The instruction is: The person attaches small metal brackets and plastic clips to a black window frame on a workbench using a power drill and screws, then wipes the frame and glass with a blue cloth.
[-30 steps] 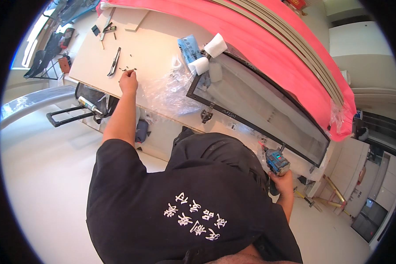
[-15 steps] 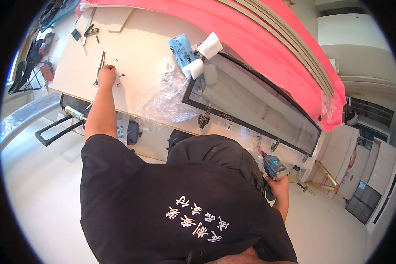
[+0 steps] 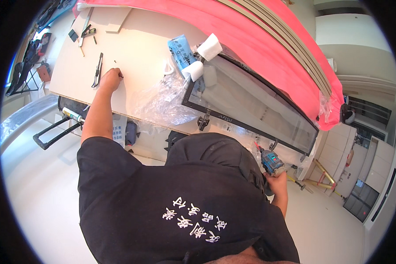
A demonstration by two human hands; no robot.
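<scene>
My left hand [image 3: 112, 79] is down on the pale board tabletop [image 3: 138, 48], fingers curled together where the small dark screws lie. What is inside the fingers is hidden; one loose screw [image 3: 115, 61] shows just beyond the hand. Left of it lies a black and silver utility knife [image 3: 97, 70]. On the right, at hip height, my right hand [image 3: 277, 182] grips a blue cordless drill [image 3: 272, 162] with a red tip pointing toward the table. Near the drill is a black-framed glass door panel [image 3: 255, 105] with dark hinges [image 3: 203, 122] on its near edge.
Crumpled clear plastic [image 3: 163, 103], a blue packet [image 3: 180, 48] and white foam pieces [image 3: 210, 46] lie beside the panel's left end. Pink sheeting [image 3: 251, 53] with long trim strips runs behind. At the table's far left are a metal ruler [image 3: 86, 26] and a clamp-like tool [image 3: 89, 31].
My left hand has shifted right, away from the utility knife and over the screws, with its fingers turned down. My right hand and the drill have moved slightly up and left.
</scene>
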